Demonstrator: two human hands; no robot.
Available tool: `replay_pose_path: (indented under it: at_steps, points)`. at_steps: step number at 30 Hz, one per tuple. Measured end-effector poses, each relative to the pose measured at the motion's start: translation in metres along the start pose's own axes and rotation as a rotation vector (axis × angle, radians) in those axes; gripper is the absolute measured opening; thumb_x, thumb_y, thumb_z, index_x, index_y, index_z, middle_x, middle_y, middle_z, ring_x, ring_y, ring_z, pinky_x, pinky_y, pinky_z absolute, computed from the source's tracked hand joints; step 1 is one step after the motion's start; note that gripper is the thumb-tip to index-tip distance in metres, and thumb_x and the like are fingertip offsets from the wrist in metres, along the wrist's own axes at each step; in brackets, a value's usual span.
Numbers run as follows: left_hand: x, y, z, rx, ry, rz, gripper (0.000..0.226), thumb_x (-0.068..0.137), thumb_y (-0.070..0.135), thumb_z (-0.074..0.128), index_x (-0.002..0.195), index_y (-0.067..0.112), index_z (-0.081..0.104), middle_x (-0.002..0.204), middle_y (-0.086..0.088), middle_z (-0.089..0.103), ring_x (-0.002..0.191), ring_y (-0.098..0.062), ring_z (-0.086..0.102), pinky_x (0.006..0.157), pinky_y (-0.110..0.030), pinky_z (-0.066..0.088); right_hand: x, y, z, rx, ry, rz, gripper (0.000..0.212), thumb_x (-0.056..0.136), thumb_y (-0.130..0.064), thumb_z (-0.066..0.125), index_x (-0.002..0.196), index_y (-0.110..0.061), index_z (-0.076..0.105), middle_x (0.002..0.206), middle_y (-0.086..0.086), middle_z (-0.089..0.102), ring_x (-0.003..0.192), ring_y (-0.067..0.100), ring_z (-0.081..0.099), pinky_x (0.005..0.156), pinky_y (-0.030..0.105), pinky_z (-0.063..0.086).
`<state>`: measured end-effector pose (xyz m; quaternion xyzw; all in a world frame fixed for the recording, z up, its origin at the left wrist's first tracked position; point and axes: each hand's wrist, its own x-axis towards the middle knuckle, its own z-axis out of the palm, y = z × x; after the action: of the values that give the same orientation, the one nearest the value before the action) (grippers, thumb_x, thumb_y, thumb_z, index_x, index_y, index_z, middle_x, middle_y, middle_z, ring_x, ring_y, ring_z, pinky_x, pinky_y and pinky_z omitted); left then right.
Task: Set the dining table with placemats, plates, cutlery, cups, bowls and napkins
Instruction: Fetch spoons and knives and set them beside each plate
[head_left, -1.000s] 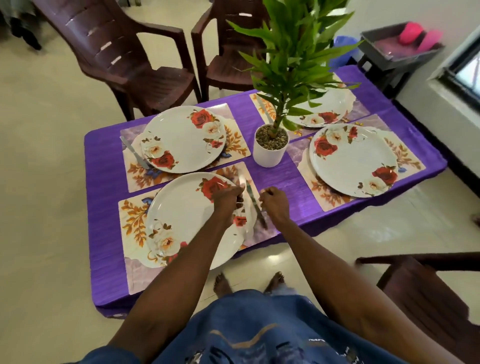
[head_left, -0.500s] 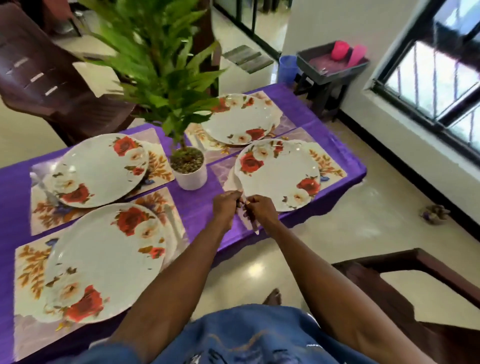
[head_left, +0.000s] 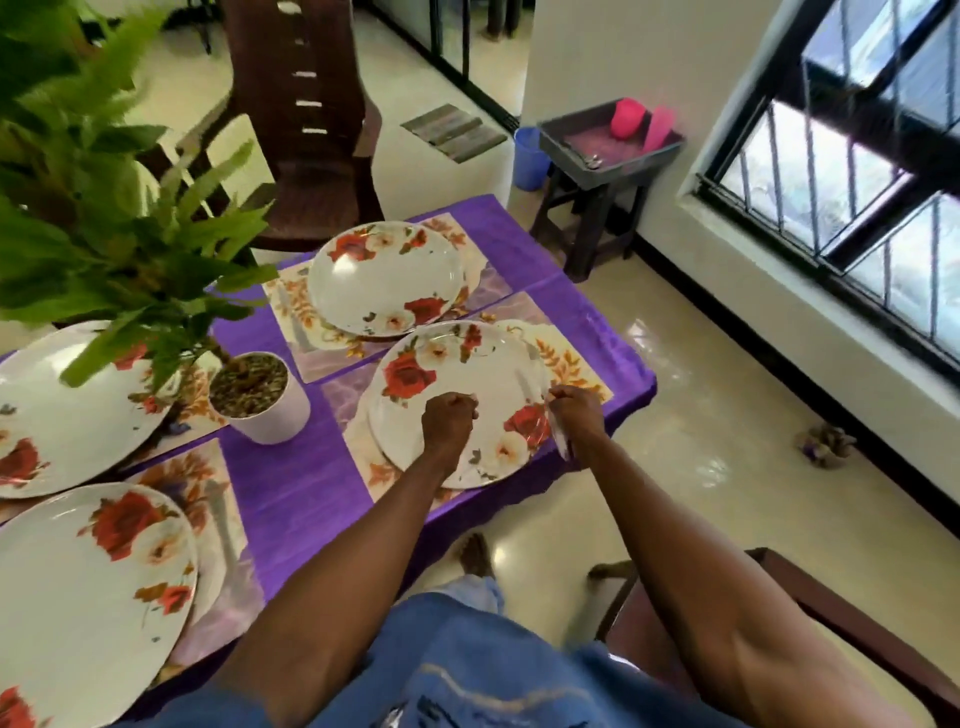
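L hand (head_left: 449, 418) fisted over plate (head_left: 457, 400); R hand (head_left: 574, 413) grip pinching cutlery (head_left: 561, 441)

The person wears a blue denim garment (head_left: 457, 670) with lighter faded streaks across the front. Both forearms are bare, with no sleeves, watch or rings showing. The feet are bare.
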<state>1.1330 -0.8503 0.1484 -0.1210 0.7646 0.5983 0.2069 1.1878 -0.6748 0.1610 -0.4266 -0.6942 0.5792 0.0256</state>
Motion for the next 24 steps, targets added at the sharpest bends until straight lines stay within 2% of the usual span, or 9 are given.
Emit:
replay_pose_path:
  at_steps: [2,3,7,11,17,22,24]
  points:
    - [0.017,0.008,0.014,0.003,0.008,0.017,0.017,0.089,0.019,0.062,0.078,0.01,0.072,0.069,-0.002,0.068,0.064,-0.02,0.058,0.063,-0.029,0.042,0.025,-0.008,-0.008,-0.146,0.008,-0.043,0.029,0.089,0.0,0.054,0.111,-0.004,0.072,0.119,0.01,0.069,0.102,0.024,0.063,0.084,0.031,0.052]
    - [0.025,0.012,0.022,0.004,0.007,0.02,0.018,0.089,0.018,0.062,0.08,0.009,0.073,0.07,-0.002,0.068,0.066,-0.02,0.058,0.064,-0.029,0.043,0.036,-0.013,-0.01,-0.211,0.007,-0.056,0.029,0.088,-0.001,0.054,0.111,-0.005,0.073,0.118,0.009,0.07,0.105,0.025,0.063,0.086,0.033,0.051]
    - [0.054,0.029,0.048,0.04,0.0,0.029,0.02,0.09,0.018,0.059,0.088,0.004,0.074,0.08,-0.009,0.072,0.069,-0.022,0.06,0.068,-0.032,0.047,0.072,-0.03,-0.011,-0.346,-0.02,-0.108,0.029,0.083,0.005,0.053,0.1,-0.002,0.075,0.102,0.012,0.073,0.093,0.024,0.064,0.078,0.037,0.051]
    - [0.072,0.038,0.063,0.108,0.008,0.023,0.022,0.091,0.018,0.058,0.089,0.004,0.074,0.083,-0.009,0.072,0.078,-0.026,0.066,0.075,-0.036,0.052,0.103,-0.039,-0.005,-0.406,-0.044,-0.106,0.023,0.08,0.004,0.055,0.09,0.0,0.075,0.095,0.016,0.073,0.094,0.03,0.065,0.078,0.043,0.052]
    - [0.082,0.042,0.063,0.104,0.071,-0.037,0.021,0.09,0.018,0.058,0.086,0.005,0.074,0.082,-0.008,0.072,0.083,-0.027,0.068,0.081,-0.041,0.056,0.128,-0.04,0.003,-0.496,-0.088,-0.123,0.026,0.081,0.005,0.053,0.093,-0.001,0.076,0.096,0.016,0.074,0.094,0.03,0.066,0.08,0.043,0.055]
    - [0.081,0.043,0.07,0.118,0.13,-0.081,0.023,0.09,0.02,0.057,0.086,0.006,0.074,0.083,-0.007,0.073,0.082,-0.026,0.067,0.08,-0.039,0.054,0.141,-0.041,0.002,-0.555,-0.147,-0.132,0.023,0.076,0.007,0.05,0.085,0.006,0.071,0.09,0.027,0.069,0.09,0.034,0.067,0.072,0.044,0.052]
    - [0.081,0.042,0.074,0.123,0.167,-0.103,0.023,0.09,0.022,0.058,0.082,0.008,0.074,0.081,-0.006,0.073,0.082,-0.026,0.067,0.078,-0.037,0.052,0.143,-0.043,0.001,-0.581,-0.159,-0.148,0.023,0.078,0.006,0.049,0.086,0.005,0.071,0.089,0.024,0.07,0.088,0.034,0.066,0.07,0.041,0.052]
